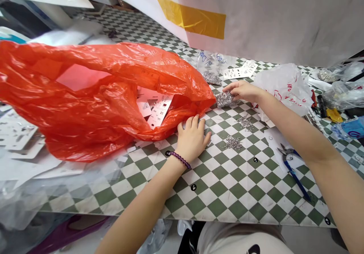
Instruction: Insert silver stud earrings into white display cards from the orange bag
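- Left hand (pixel 191 138): fingers spread on the checkered mat (pixel 218 193), just beside the orange bag (pixel 93 132).
- Right hand (pixel 241 91): fingers pressed together over a silver clump (pixel 225 99), at 2 o'clock from the left hand.
- Clump looks light and loose; best cupped from below.

A craft workshop: silver clusters (pixel 225 99), pliers (pixel 287 152) and plastic bags (pixel 85 102) on a checkered worktable (pixel 224 187).

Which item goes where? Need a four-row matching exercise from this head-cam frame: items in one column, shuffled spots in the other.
Items:
1. Orange-red plastic bag
2. Silver glittery clump
3. Purple beaded bracelet
4. Blue-handled metal pliers

Spots:
A. Under the fingers of the right hand
B. On the green-and-white checkered tabletop, right of both hands
C. Around the wrist of the left hand
D. Holding white printed cards at its opening

Pairs: 1-D, 2-A, 3-C, 4-B
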`<action>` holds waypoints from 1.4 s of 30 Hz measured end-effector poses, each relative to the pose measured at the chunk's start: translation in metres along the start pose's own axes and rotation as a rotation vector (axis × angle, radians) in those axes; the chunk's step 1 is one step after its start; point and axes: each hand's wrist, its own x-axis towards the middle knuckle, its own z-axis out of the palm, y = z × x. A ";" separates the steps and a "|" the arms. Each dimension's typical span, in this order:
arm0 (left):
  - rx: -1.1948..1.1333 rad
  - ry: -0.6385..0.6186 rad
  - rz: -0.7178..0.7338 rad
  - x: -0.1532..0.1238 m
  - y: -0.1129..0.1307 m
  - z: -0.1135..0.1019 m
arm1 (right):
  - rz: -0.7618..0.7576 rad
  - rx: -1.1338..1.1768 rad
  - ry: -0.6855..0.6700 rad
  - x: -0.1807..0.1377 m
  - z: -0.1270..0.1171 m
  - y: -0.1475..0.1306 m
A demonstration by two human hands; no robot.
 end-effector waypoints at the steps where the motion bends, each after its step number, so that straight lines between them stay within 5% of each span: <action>1: -0.001 -0.001 0.000 0.000 0.000 0.000 | -0.010 -0.007 -0.007 0.000 -0.001 0.000; 21: 0.007 -0.005 0.005 0.000 0.000 -0.001 | -0.051 -0.125 -0.056 -0.013 -0.020 -0.019; 29: 0.011 -0.007 0.016 -0.001 0.003 -0.004 | -0.313 -0.548 0.291 -0.051 -0.002 -0.015; 34: -0.060 0.019 0.096 -0.001 0.007 -0.017 | -0.444 -0.582 0.100 -0.086 0.017 -0.014; 39: -0.104 0.360 -0.187 -0.001 -0.026 -0.048 | -0.603 -0.590 -0.039 -0.093 0.041 -0.025; 42: -0.108 0.267 -0.432 0.001 -0.065 -0.056 | -0.634 -0.598 -0.081 -0.094 0.048 -0.029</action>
